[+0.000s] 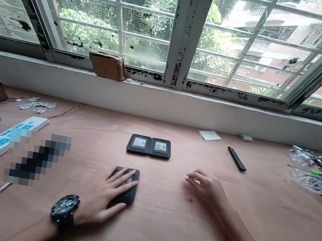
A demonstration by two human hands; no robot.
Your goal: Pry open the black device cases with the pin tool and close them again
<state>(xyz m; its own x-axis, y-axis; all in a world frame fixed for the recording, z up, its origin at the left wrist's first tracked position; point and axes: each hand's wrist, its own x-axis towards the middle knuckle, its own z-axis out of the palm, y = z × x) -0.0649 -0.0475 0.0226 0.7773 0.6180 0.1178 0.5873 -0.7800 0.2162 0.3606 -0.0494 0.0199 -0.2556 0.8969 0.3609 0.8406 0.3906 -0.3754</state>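
I read left hand [101,199] clasping black case [125,184]; right hand [207,188] open, empty; two labelled black cases [149,146] beyond, unheld.

Small electronics workshop bench beside a window. A plywood bench top [167,232] lies under the fingers of the right hand [206,189]; to their right, a green-handled screwdriver [315,172] and bagged metal parts [319,163]. Left of the fingers of the left hand [101,197], a power strip [0,138]. Beyond both, a paint-chipped window frame [188,30].
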